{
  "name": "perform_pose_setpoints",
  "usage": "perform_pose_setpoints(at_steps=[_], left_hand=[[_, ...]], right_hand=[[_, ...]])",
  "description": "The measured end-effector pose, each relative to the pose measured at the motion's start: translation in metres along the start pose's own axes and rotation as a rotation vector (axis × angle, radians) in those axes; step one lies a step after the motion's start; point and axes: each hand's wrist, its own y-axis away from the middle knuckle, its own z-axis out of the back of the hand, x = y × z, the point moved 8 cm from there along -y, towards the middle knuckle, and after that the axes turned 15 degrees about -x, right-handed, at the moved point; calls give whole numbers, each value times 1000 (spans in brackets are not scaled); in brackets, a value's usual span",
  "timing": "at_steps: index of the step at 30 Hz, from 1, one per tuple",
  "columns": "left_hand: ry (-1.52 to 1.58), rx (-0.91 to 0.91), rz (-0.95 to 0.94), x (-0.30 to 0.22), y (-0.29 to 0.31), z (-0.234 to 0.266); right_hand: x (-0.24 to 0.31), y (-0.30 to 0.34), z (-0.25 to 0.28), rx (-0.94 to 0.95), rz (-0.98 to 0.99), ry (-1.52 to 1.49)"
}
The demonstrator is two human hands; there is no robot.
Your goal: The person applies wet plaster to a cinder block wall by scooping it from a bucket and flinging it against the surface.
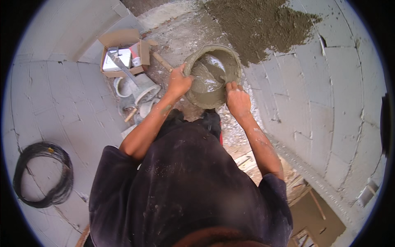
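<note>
In front of me is a round, mortar-caked bucket point(233, 61) with wet grey mortar point(205, 80) inside, shiny on top. Its mouth tilts toward me. My left hand point(180, 81) is closed on the left side of the rim, thumb over the edge. On the right, near side of the rim, my right hand point(238, 99) grips with curled fingers. Just beyond my left hand, a wooden handle point(163, 61) sticks out; its other end is hidden behind the hand and bucket.
Left of the bucket are an open cardboard box point(144, 51), a long flat metal tool point(119, 61) and a grey-smeared bucket point(147, 89). A coil of black wire point(66, 177) is at far left. Wet mortar point(263, 26) coats part of the grey block wall point(304, 90) at right.
</note>
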Motion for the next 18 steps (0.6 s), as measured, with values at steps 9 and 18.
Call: perform_pose_setpoints(at_steps=[9,18], left_hand=[[-65,23,-134,-6,-10,34],[147,-27,39,9,0,56]], right_hand=[[42,2,-10,73,-35,-42],[57,5,-20,332,-63,-82]])
